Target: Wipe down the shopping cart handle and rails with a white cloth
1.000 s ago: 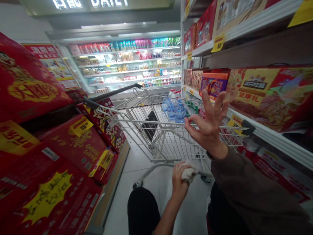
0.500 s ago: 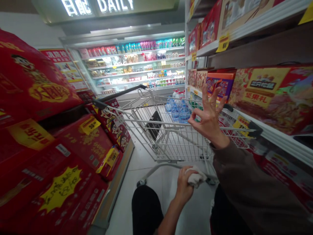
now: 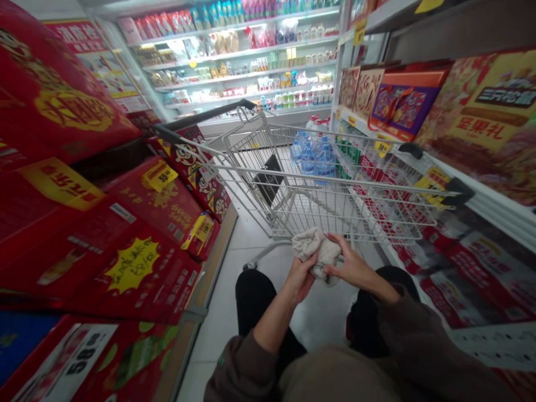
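One bare left hand (image 3: 301, 277) and one bare right hand (image 3: 352, 269) are together, clamped on a crumpled off-white cloth (image 3: 310, 244) before the black-clad knees (image 3: 253, 286), I judge to keep its folds bunched. Beyond, I see a grey wire shopping cart (image 3: 270, 180) crosswise; farther off, blue plastic bottles (image 3: 323, 154) stand on the pale tiled floor (image 3: 224, 301), likely for their weight.

A wire shopping cart (image 3: 301, 206) stands on a pale tiled floor (image 3: 224, 301), bottled water (image 3: 314, 153) grouped beyond it. Left of the cart, a low platform (image 3: 215, 262) bears stacked red boxes (image 3: 96, 262); to its right, a white shelf (image 3: 502, 190) carries printed boxes (image 3: 406, 103); behind it, lit cooler shelves (image 3: 247, 76) hold packaged goods (image 3: 218, 17).
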### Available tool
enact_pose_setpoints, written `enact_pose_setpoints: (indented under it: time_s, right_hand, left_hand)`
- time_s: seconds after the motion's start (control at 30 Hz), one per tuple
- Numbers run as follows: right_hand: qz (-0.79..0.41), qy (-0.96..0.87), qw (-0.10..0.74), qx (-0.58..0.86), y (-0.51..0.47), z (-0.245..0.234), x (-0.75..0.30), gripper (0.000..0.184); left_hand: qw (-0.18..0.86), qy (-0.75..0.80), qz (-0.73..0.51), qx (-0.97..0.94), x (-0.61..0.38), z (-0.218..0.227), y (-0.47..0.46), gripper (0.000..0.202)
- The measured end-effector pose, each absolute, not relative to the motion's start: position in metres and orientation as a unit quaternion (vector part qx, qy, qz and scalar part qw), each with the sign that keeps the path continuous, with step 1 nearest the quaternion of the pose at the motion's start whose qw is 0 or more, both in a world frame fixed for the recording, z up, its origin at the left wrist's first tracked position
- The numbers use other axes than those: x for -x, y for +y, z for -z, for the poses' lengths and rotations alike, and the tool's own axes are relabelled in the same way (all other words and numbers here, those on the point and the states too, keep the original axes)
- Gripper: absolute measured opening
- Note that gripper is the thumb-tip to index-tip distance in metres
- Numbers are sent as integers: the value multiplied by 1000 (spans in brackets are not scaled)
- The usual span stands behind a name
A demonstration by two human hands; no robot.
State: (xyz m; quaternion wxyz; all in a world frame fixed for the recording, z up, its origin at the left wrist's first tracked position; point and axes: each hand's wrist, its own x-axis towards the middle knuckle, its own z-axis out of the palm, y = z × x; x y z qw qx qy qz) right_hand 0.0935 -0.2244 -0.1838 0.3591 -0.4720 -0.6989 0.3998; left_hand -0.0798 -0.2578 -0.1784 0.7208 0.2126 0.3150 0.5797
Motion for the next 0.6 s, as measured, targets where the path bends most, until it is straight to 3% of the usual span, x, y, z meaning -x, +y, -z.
enact_pose_setpoints:
  time_s: [0.07, 0.17, 0.27, 0.4, 0.6]
  right_hand:
    - [-475, -652, 359, 470, -235, 195, -94, 113]
    - [-508, -623, 366, 468, -246, 201, -96, 115]
    - [-523, -638, 341, 452, -252, 204, -100, 98]
    - [-533, -582, 375, 487, -254, 211, -101, 50]
    - [-590, -437, 447, 511, -256, 221, -103, 54]
  left_hand:
    - [739, 313, -559, -209, 81, 171, -266, 55]
    - [765, 301, -538, -186, 82, 171, -279, 59]
    - [782, 297, -526, -152, 82, 181, -289, 61]
    - [771, 350, -520, -117, 83, 198, -296, 48]
    - [756, 382, -524, -89, 81, 210, -290, 46]
